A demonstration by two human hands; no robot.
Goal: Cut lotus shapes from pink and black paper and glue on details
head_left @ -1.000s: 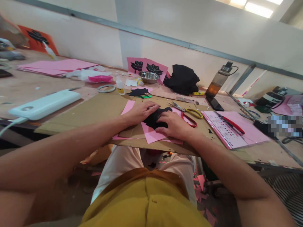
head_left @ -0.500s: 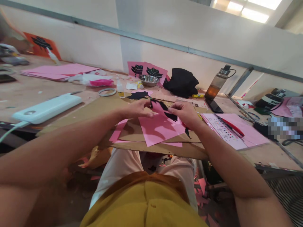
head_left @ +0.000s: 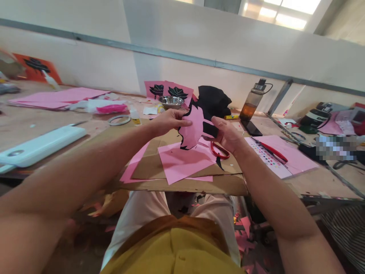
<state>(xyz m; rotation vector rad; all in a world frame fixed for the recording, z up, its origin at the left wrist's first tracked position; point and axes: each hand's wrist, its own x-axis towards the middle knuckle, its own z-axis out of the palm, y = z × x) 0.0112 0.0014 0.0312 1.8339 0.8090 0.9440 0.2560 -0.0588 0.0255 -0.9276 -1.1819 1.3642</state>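
Observation:
Between my hands, above the table, is a pink and black cutout (head_left: 192, 127) with a jagged black edge. My left hand (head_left: 172, 121) pinches its left side, thumb across the pink face. My right hand (head_left: 226, 133) grips the right end, where a black strip shows. Below lies a pink paper sheet (head_left: 176, 163) on brown cardboard (head_left: 148, 163). The red handle of what looks like scissors (head_left: 221, 152) rests on the sheet's right part, beneath my right hand. A small pointed black scrap (head_left: 219, 163) lies beside that handle.
At the back stand a metal bowl (head_left: 171, 102), pink cards with black shapes (head_left: 176, 92), a black cloth bundle (head_left: 213, 101) and a bottle (head_left: 252, 101). A white device (head_left: 42, 144) lies left. On the right, a red-handled tool (head_left: 273, 152) rests on a color chart (head_left: 265, 161).
The cutout has been raised and turned so its pink face now shows broadly. My right hand has moved slightly right, uncovering the red handle. The view has shifted a little.

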